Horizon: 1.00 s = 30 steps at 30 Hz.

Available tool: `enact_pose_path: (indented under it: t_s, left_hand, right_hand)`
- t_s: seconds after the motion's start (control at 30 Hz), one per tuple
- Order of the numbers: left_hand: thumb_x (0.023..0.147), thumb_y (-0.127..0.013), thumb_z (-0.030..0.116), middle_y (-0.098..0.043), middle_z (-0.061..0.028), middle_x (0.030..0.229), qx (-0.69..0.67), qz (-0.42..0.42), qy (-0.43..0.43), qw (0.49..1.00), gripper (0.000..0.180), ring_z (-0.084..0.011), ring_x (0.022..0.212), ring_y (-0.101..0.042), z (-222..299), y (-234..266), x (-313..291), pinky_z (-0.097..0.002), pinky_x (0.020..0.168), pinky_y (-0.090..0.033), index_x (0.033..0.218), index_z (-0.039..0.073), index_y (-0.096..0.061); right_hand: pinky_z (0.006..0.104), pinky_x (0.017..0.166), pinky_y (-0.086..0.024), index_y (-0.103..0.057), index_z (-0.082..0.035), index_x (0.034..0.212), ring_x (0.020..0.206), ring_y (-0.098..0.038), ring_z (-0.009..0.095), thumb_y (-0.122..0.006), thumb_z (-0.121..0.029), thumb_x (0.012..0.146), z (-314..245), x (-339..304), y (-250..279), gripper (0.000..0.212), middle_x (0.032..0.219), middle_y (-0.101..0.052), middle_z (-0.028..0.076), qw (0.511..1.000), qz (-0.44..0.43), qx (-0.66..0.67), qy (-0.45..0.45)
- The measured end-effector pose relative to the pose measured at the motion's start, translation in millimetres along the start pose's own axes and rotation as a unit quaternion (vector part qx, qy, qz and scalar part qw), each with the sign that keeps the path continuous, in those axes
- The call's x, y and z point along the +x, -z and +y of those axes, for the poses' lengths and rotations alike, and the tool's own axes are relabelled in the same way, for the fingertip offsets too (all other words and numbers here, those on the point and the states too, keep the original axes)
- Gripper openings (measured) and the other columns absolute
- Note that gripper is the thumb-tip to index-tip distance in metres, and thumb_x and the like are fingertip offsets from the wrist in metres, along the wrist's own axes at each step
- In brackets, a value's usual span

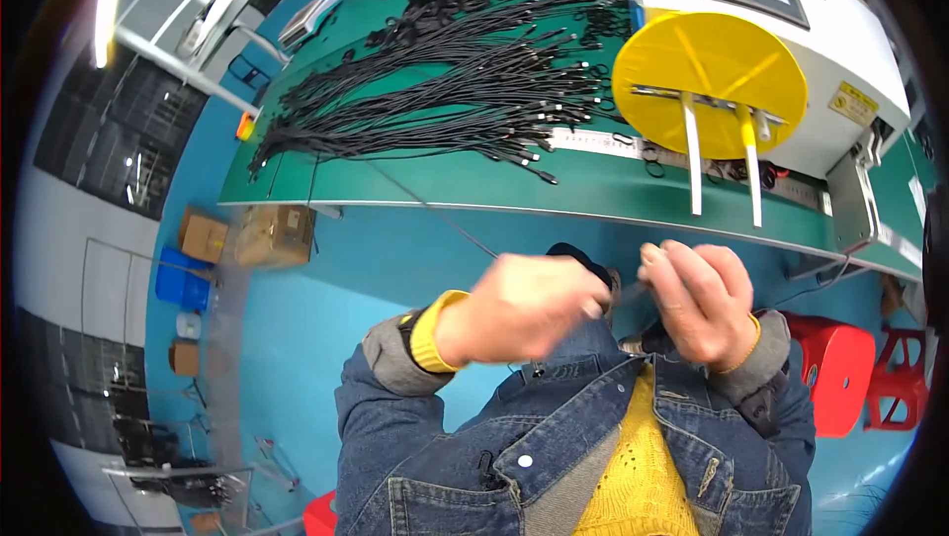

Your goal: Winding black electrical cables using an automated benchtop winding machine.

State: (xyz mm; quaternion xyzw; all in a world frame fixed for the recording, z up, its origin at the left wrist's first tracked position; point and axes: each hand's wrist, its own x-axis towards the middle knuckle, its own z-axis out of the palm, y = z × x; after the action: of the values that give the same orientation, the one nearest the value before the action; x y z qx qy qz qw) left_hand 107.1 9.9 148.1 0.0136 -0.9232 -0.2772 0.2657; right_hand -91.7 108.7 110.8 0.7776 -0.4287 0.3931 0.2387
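My left hand [524, 307] is closed and smeared by motion, above my lap in front of the table edge. A thin black cable [435, 208] runs from the cable pile on the table down to this hand, which seems to grip it. To its right, my right hand [700, 301] is held up with its fingertips pinched together toward the left hand. A blurred greyish bit shows between the two hands; I cannot make out what it is. Black cables [425, 106] with small metal plugs lie in a long bundle on the green table [346, 180].
A white machine [840, 51] with a screen, a yellow disc [712, 81] and two projecting rods stands at the table's right. Coiled black cables [445, 7] lie farther back. Red stools [835, 378] stand right, cardboard boxes [275, 236] and a blue bin [182, 279] left.
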Motion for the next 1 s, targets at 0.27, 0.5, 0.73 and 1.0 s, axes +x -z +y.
enact_pose_path:
  t_s: [0.27,0.5,0.73,1.0]
  left_hand:
    - [0.082,-0.057,0.004,-0.061,-0.009,0.074,-0.467,-0.13,0.199,0.852,0.01,-0.0169,0.063,-0.058,35,-32,67,-0.0278,0.056,-0.046,0.09,-0.001,-0.06]
    - [0.074,-0.065,0.002,-0.058,-0.009,0.071,0.009,0.192,0.059,0.98,0.008,-0.0152,0.059,-0.054,-35,-54,110,-0.0248,0.054,-0.044,0.081,-0.001,-0.063]
    - [0.077,-0.065,0.004,-0.054,-0.0036,0.071,-0.016,0.22,0.097,0.971,0.007,-0.0093,0.059,-0.05,-67,-67,125,-0.0213,0.053,-0.04,0.081,-0.001,-0.063]
    - [0.08,-0.064,0.005,-0.053,-0.0023,0.071,0.012,0.245,0.098,0.964,0.007,-0.0067,0.059,-0.047,-88,-68,134,-0.0194,0.052,-0.039,0.083,-0.001,-0.064]
  right_hand:
    - [0.0326,0.061,-0.049,-0.06,0.004,0.102,0.073,-0.058,0.026,-0.067,0.007,0.066,7,-9,62,0.037,0.091,-0.06,0.014,0.976,0.039,-0.191,-0.096]
    - [0.0331,0.059,-0.048,-0.061,0.0,0.09,0.071,-0.059,0.028,-0.069,0.004,0.064,61,-40,34,0.027,0.082,-0.06,0.012,0.958,0.144,-0.102,-0.226]
    - [0.0347,0.057,-0.046,-0.061,-0.003,0.081,0.065,-0.055,0.027,-0.068,-0.005,0.069,93,-39,0,0.015,0.07,-0.055,0.01,0.928,0.178,-0.115,-0.305]
    - [0.036,0.056,-0.046,-0.06,-0.004,0.077,0.063,-0.055,0.028,-0.066,-0.01,0.071,118,-41,-26,0.01,0.069,-0.056,0.01,0.906,0.194,-0.116,-0.358]
